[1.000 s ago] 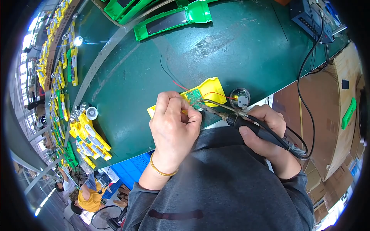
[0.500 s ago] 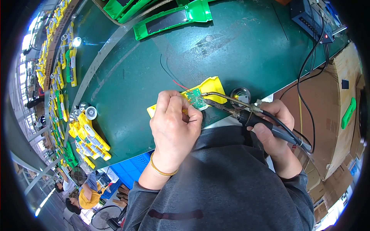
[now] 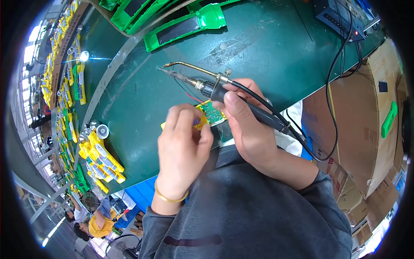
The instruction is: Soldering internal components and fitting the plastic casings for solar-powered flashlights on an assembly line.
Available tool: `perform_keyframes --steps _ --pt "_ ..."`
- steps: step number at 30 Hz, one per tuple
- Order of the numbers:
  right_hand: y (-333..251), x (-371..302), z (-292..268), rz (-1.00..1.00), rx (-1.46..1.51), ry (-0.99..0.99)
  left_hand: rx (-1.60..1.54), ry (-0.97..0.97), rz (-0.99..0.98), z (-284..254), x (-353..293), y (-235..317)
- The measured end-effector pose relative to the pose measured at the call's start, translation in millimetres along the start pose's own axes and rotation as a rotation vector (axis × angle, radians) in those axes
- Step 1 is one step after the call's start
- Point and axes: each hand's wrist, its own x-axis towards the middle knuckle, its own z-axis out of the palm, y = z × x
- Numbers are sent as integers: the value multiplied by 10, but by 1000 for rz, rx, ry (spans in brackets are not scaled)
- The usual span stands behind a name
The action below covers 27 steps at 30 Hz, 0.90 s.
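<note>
My right hand grips a soldering iron by its dark handle, with a thin brass-coloured feed tube clamped along it. The iron's tip points up and left, raised off the work. Below it lies a yellow plastic housing with a green circuit board; red and dark thin wires run from the board. My left hand, fingers curled and pinched, rests over the housing's left part. Its fingers hide what they hold; a small purple spot shows beside them.
Green housings lie at the far edge, some inside a cardboard box. Yellow housings with clear round lenses are piled at the left. A blue powered unit stands at the far right, its black cable looping to the iron.
My right hand has lifted the soldering iron up and left, away from the circuit board, and turned its tip upward. My left hand stays curled at the housing.
</note>
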Motion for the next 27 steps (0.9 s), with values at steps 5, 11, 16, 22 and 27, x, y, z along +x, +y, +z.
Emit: perform_keyframes --steps 5,11,16,22,27 --pt "-22 10 -20 56 -92 12 545 -10 331 -498 -116 47" --pt "7 22 14 43 -26 32 -456 -616 -207 -529 134 -85" --pt "-19 69 9 68 21 40 -35 -274 377 -252 199 -202" --pt "-84 87 -15 72 109 61 135 -101 416 -125 185 -144" --pt "-153 72 -65 6 221 -23 229 -43 490 -79 183 -182"
